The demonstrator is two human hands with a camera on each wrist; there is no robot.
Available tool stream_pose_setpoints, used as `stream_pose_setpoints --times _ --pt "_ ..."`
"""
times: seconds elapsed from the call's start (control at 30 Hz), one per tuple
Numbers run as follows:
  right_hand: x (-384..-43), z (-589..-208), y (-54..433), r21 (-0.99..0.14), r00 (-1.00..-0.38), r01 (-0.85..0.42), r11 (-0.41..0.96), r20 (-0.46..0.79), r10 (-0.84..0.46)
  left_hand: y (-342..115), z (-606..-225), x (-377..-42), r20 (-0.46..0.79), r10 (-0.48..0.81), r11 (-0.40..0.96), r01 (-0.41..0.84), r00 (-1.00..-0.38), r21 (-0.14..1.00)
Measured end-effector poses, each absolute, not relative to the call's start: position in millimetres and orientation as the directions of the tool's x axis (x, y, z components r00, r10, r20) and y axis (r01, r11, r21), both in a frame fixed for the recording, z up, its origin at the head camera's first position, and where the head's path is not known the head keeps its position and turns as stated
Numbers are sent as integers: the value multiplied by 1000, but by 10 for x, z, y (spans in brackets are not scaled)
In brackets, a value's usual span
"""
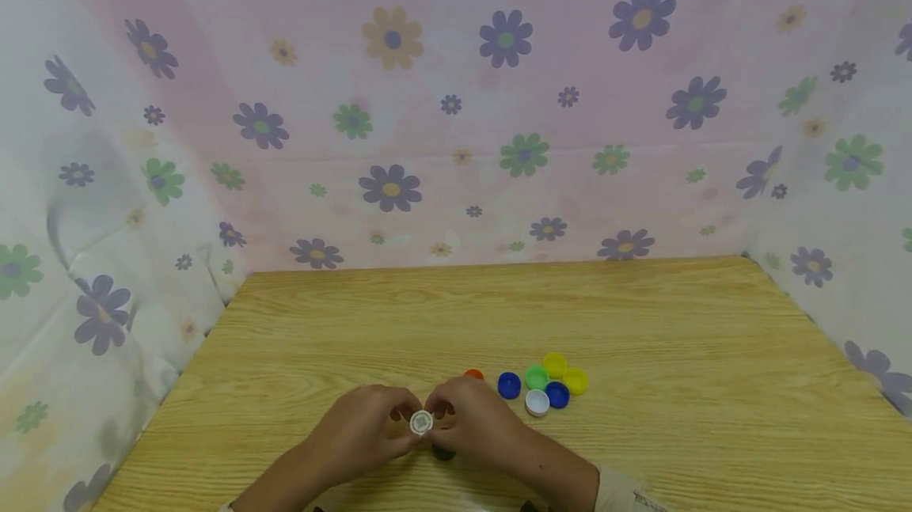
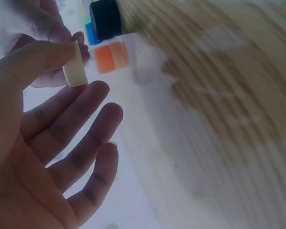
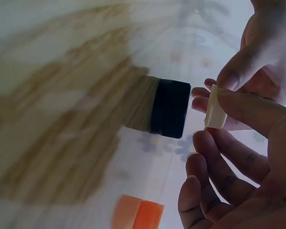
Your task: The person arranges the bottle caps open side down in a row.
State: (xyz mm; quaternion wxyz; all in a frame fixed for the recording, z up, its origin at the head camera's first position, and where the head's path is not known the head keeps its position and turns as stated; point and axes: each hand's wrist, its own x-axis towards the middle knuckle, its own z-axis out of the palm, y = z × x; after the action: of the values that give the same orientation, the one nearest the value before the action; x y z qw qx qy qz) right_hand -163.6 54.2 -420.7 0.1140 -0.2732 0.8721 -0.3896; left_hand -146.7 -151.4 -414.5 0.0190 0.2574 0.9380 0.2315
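Observation:
A small white bottle cap [image 1: 421, 422] is held up between my two hands, its printed round top showing in the head view. My left hand [image 1: 365, 426] pinches it from the left between thumb and index finger. From the other side my right hand [image 1: 479, 426] grips it too, also with thumb and fingertips. In the left wrist view the cap [image 2: 75, 67] shows edge-on, and the left hand's other fingers spread loosely below. A black cap [image 3: 171, 109] stands on the table under the right hand, partly hidden in the head view. An orange-red cap [image 1: 473, 374] peeks out behind that hand.
Right of my hands lie a blue cap [image 1: 509, 385], a green cap [image 1: 537, 377], a white cap [image 1: 537, 403], another blue cap [image 1: 558, 395] and two yellow caps [image 1: 575, 381]. The wood-grain table [image 1: 321, 330] is bounded by flowered cloth [image 1: 456, 100] at the back and sides.

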Motion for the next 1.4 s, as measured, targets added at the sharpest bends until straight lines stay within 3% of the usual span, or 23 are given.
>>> stream_pose_setpoints --times 0.23,0.4,0.87,1.17,1.4 --pt "-1651 -4249 465 -656 -801 -449 607 -5 -598 -1563 -4193 -1476 11 494 775 446 -869 448" --pt "-1660 -4277 432 -607 -797 -475 637 -10 -604 -1554 -4245 -1470 26 497 769 454 -867 450" --pt "-1663 -4338 388 -561 -789 -481 674 -59 -612 -1546 -4325 -1440 69 521 788 510 -851 346" --pt "-1642 -4294 487 -587 -783 -461 665 -84 -617 -1556 -4290 -1416 63 512 807 506 -856 304" --pt "-1697 -4208 812 -629 -816 -498 597 105 -569 -1456 -4174 -1504 87 484 828 488 -871 276"
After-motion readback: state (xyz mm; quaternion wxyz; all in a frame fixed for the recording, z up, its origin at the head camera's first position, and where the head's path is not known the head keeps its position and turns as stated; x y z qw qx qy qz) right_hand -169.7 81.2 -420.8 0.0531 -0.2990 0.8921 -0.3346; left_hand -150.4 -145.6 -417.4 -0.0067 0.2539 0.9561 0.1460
